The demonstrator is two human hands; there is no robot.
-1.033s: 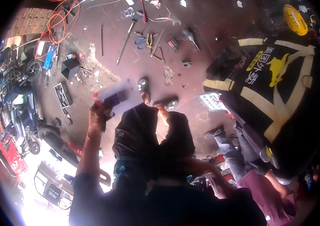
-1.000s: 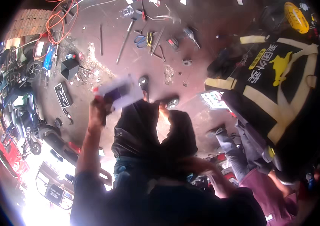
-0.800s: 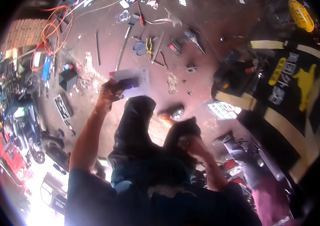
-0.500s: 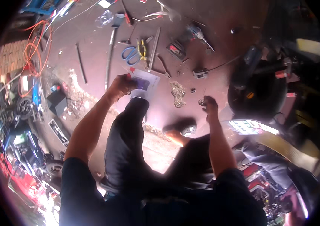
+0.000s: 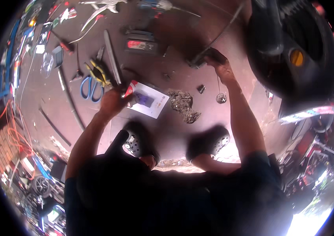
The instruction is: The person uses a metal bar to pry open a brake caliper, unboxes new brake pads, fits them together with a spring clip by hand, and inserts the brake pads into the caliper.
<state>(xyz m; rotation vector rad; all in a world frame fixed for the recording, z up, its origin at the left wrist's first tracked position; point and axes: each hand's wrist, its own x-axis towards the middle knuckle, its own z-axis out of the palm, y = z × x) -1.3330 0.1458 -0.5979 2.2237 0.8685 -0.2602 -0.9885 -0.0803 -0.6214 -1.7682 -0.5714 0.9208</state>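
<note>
My left hand (image 5: pixel 113 101) is closed on the edge of a white card pack (image 5: pixel 157 105) with a red corner and a small purple item on its front. Farther right, my right hand (image 5: pixel 222 69) has its fingers around a dark metal part, seemingly a brake caliper (image 5: pixel 195 62), at the end of a ribbed hose (image 5: pixel 224 33). Part of it is hidden by the fingers. Below that hand, a small round metal piece (image 5: pixel 221 98) lies on the floor. A clump of dirt (image 5: pixel 182 103) sits between my hands, beside a small dark bit (image 5: pixel 201 89).
A large black wheel (image 5: pixel 261 74) with a yellow centre piece (image 5: pixel 296 58) stands at the right. Yellow pliers (image 5: pixel 98 73), blue-handled scissors (image 5: pixel 92 89), a flat metal bar (image 5: pixel 112 57) and a black-and-red battery pack (image 5: pixel 141 44) lie beyond my left hand. An orange cable (image 5: pixel 15 137) hangs far left.
The view has shifted closer to the floor. My right hand has moved forward from the round metal piece to the caliper and closed on it. My left hand still holds the card pack.
</note>
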